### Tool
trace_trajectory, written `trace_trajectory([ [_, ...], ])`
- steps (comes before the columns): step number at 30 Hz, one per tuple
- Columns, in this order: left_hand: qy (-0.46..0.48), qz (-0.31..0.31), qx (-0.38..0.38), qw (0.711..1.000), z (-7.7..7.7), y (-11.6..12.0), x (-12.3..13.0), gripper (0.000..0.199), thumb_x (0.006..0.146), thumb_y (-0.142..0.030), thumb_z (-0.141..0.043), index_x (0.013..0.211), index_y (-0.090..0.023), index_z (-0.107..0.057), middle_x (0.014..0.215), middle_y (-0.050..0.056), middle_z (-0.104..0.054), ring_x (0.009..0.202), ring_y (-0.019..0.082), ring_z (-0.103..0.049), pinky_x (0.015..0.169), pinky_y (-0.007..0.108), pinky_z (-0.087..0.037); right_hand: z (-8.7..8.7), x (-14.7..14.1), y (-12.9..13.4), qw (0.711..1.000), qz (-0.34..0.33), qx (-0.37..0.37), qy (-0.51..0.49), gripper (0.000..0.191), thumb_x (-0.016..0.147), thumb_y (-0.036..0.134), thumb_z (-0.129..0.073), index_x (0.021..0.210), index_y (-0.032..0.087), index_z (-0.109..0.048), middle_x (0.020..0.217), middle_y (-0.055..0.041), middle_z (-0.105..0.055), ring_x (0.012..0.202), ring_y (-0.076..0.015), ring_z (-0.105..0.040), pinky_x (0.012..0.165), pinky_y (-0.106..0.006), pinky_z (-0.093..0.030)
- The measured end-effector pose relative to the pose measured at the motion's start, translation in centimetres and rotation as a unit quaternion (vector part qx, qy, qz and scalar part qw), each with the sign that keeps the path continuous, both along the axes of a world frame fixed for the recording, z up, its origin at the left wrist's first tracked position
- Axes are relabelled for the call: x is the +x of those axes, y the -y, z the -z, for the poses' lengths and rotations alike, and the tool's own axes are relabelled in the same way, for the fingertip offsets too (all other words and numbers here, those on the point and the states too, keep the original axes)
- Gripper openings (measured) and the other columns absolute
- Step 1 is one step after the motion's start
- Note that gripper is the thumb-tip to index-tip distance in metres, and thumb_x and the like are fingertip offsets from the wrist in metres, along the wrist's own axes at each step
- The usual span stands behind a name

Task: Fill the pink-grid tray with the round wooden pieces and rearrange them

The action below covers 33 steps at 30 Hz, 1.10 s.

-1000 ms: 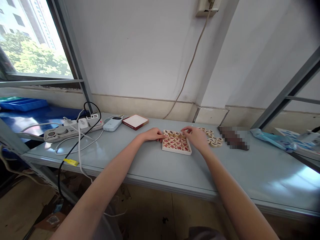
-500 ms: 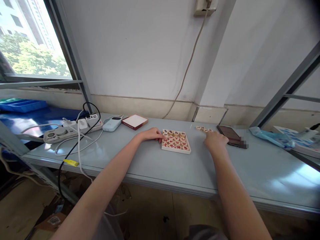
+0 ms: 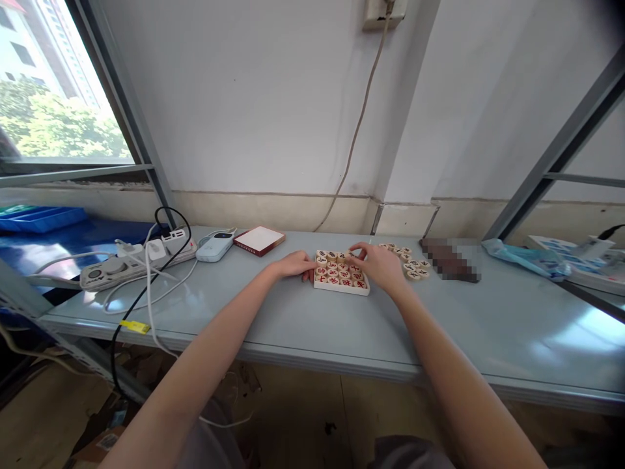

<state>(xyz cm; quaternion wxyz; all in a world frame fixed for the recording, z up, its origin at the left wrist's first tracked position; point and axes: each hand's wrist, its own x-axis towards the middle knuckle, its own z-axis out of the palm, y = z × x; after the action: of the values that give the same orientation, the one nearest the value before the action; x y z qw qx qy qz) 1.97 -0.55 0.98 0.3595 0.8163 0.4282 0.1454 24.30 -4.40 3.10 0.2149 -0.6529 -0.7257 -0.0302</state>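
In the head view a white box holds rows of round Chinese chess pieces, lettered in red and black. At the box's left edge, my left hand is closed with thumb and fingers against the side wall. My right hand is above the box's back right corner, its fingertips pinched on a chess piece that they partly cover. Loose chess pieces lie on the table to the right of this hand.
A dark red-rimmed box lid lies behind on the left. Farther left are a light blue power bank and a power strip with tangled cables. A blurred dark phone and a blue plastic wrapper lie right on the grey table.
My right hand has moved left from the loose pieces to the box's back right corner, bringing a chess piece. More loose pieces now show. My left hand has stayed at the box.
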Motion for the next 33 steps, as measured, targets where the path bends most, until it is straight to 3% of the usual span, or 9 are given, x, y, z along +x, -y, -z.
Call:
trace_trajectory([
  [6,-0.023,-0.04,0.038,0.998,0.2,0.3,0.5,0.048,0.079,-0.051,-0.041,0.054,-0.015,-0.06,0.052,0.003,-0.058,0.052,0.011,-0.048,0.054,0.023,-0.033,0.6,-1.6,0.3,0.997,-0.071,0.003,0.021,0.032,0.085,0.046,-0.044,0.105,0.028,-0.06,0.08,-0.001,-0.069,0.075,-0.0185,-0.059,0.057,-0.026,-0.03],
  [11,-0.029,-0.038,0.048,0.998,0.2,0.3,0.5,0.05,0.079,-0.052,-0.04,0.052,-0.015,-0.058,0.05,0.002,-0.056,0.05,0.011,-0.046,0.052,0.024,-0.032,0.9,-1.9,0.4,0.99,-0.123,0.014,0.074,0.03,0.085,0.04,-0.047,0.111,0.026,-0.055,0.078,-0.0004,-0.068,0.078,-0.0185,-0.059,0.071,-0.029,-0.031],
  [19,-0.035,-0.032,0.047,0.998,0.1,0.3,0.5,0.048,0.081,-0.049,-0.04,0.053,-0.015,-0.06,0.049,0.002,-0.056,0.05,0.011,-0.046,0.053,0.024,-0.032,1.1,-1.9,0.3,0.988,-0.088,0.032,0.121,0.021,0.085,0.04,-0.047,0.083,0.022,-0.057,0.079,-0.0018,-0.068,0.076,-0.0186,-0.058,0.074,-0.032,-0.027],
  [24,-0.036,-0.03,0.043,0.998,0.0,0.3,0.5,0.051,0.08,-0.054,-0.04,0.053,-0.015,-0.059,0.049,0.002,-0.056,0.05,0.011,-0.046,0.053,0.024,-0.033,1.2,-2.1,0.2,0.986,-0.085,0.02,0.143,0.022,0.086,0.04,-0.045,0.084,0.022,-0.059,0.078,-0.0031,-0.068,0.076,-0.019,-0.058,0.073,-0.032,-0.027],
  [33,-0.036,-0.028,0.045,0.998,0.2,0.0,0.5,0.047,0.08,-0.047,-0.04,0.049,-0.015,-0.056,0.05,0.002,-0.057,0.05,0.011,-0.047,0.054,0.024,-0.033,1.4,-2.0,0.2,0.985,-0.079,0.02,0.149,0.022,0.086,0.038,-0.044,0.085,0.021,-0.058,0.075,-0.0035,-0.068,0.073,-0.019,-0.059,0.073,-0.032,-0.027],
])
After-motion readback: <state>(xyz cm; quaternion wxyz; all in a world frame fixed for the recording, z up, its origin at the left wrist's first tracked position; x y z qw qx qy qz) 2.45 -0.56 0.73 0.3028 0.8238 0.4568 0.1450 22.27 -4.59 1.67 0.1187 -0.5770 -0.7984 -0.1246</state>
